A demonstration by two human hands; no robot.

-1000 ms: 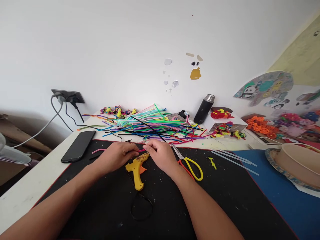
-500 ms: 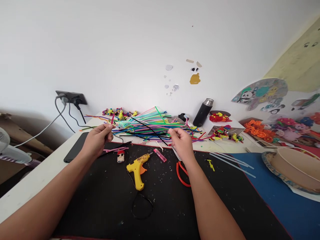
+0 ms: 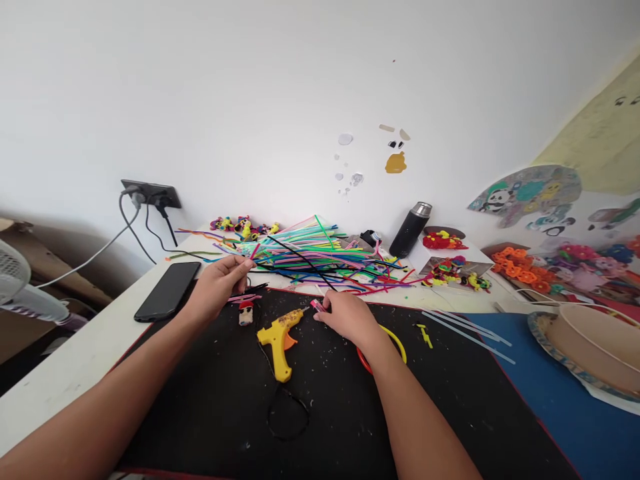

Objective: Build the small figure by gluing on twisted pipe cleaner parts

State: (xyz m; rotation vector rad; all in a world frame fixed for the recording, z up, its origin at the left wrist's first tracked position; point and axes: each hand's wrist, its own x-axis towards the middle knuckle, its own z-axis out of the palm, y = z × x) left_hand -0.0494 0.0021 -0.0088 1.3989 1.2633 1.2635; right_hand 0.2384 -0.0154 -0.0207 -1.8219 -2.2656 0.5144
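My left hand is closed in a pinch above the small red-topped figure; a short pink-red stem shows at its fingertips. The fingers of my right hand are closed round the pink lighter at the mat's back edge. Between the hands, the yellow glue gun lies on the black mat. Under my right wrist are scissors with red and yellow handles, partly hidden. Behind both hands is a pile of coloured pipe cleaners.
A phone lies at the left. A black flask stands at the back. Clear glue sticks and a yellow piece lie on the right. A round basket is at the far right.
My right hand has moved down and left onto the pink lighter and closed on it. My left hand has shifted right. The scissors' yellow handle now shows, and the view has shifted slightly.
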